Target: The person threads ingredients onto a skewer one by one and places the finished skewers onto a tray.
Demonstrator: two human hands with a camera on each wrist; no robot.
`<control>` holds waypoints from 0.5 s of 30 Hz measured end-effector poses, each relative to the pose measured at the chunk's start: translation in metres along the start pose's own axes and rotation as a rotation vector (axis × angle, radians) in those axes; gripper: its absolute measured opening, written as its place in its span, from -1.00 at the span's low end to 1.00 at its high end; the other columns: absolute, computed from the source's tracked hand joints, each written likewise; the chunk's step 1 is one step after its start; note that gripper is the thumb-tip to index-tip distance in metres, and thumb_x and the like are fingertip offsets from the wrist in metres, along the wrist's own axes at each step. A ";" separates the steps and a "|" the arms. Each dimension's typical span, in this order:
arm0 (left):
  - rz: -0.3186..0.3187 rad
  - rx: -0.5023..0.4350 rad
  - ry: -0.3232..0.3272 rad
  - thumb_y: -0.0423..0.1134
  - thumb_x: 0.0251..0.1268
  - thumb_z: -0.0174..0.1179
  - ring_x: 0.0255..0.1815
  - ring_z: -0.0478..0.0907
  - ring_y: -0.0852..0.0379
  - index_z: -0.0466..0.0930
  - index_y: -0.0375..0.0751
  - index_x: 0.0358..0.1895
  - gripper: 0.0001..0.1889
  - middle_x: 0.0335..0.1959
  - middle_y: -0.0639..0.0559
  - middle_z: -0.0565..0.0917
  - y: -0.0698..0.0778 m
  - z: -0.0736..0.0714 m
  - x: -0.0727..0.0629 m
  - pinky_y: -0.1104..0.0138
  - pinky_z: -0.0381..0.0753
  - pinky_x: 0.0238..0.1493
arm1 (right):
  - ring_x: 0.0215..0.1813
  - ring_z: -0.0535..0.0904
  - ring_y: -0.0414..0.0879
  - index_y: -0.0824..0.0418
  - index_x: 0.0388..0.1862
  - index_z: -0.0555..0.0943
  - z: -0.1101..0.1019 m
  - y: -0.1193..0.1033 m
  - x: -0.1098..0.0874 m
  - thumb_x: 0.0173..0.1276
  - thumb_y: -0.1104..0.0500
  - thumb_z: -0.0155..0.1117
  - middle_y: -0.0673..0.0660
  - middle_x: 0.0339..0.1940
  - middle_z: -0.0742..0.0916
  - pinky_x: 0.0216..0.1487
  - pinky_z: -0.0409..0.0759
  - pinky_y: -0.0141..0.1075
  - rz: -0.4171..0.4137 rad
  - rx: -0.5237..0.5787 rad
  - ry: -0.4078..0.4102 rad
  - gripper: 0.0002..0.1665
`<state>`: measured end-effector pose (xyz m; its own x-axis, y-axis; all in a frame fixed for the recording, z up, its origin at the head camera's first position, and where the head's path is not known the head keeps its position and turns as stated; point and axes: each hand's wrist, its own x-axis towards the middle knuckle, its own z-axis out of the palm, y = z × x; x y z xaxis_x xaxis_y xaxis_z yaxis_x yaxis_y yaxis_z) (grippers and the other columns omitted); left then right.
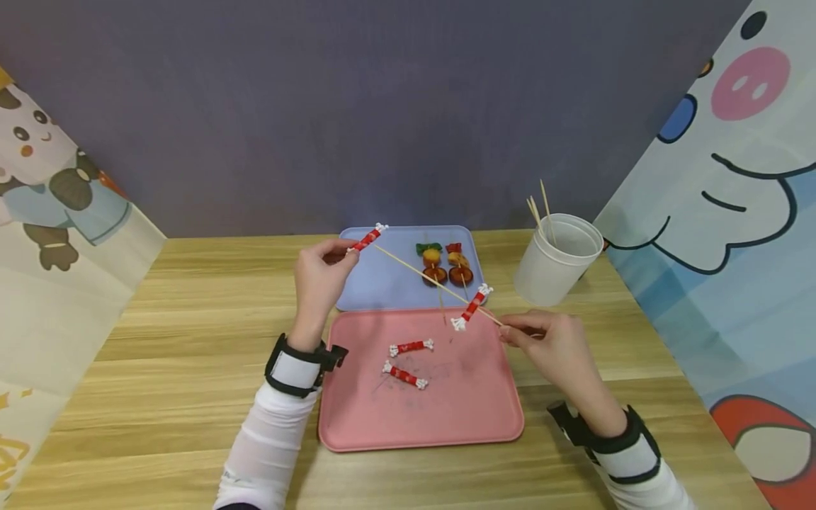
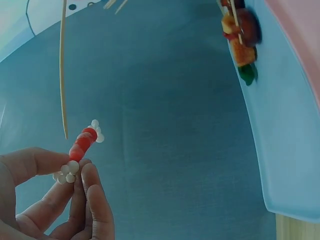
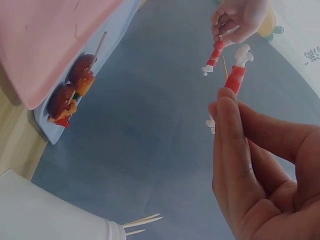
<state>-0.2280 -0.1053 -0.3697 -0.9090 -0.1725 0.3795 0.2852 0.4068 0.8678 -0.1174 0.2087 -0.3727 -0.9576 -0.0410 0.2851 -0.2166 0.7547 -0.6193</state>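
Note:
My left hand (image 1: 319, 280) pinches a red bone-shaped piece with white knobbed ends (image 2: 82, 145) between thumb and fingertips, raised in front of the blue tray. My right hand (image 1: 556, 347) holds a thin wooden skewer (image 1: 408, 266) near its lower right end. A second red-and-white bone-shaped piece (image 1: 472, 307) is threaded on that skewer, a little ahead of the right fingertips. The skewer's bare far end points up and left, close to the piece in the left hand. Two more such pieces (image 1: 411, 347) lie on the pink tray (image 1: 446, 421) below the hands.
Behind the pink tray is a blue tray (image 1: 382, 287) with two skewers of toy food (image 1: 435, 275) on its right side. A white cup (image 1: 551, 273) holding several wooden skewers (image 1: 546, 202) stands at the back right. A grey panel (image 1: 382, 120) rises along the table's back edge.

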 end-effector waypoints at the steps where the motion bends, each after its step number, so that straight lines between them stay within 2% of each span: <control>1: 0.000 -0.004 -0.001 -0.29 0.11 0.27 -0.44 0.57 0.11 0.74 -0.25 -0.28 -0.85 -0.40 -0.12 0.71 0.001 0.000 0.000 0.44 0.50 -0.43 | -0.43 0.69 -0.17 0.18 -0.33 0.78 0.000 0.000 0.000 0.11 0.26 0.45 0.08 -0.40 0.78 -0.45 0.59 -0.46 0.001 0.001 0.003 -0.88; 15: 0.052 -0.032 -0.014 -0.32 0.10 0.27 -0.45 0.58 0.11 0.74 -0.24 -0.29 -0.87 -0.41 -0.11 0.71 0.005 0.000 -0.005 0.45 0.52 -0.43 | -0.46 0.69 -0.20 0.18 -0.33 0.78 -0.001 -0.002 -0.001 0.10 0.27 0.44 0.10 -0.39 0.78 -0.49 0.59 -0.47 0.010 0.001 -0.002 -0.88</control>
<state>-0.2219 -0.1021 -0.3674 -0.8966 -0.1392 0.4205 0.3419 0.3859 0.8569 -0.1160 0.2079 -0.3716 -0.9603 -0.0346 0.2768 -0.2067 0.7547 -0.6226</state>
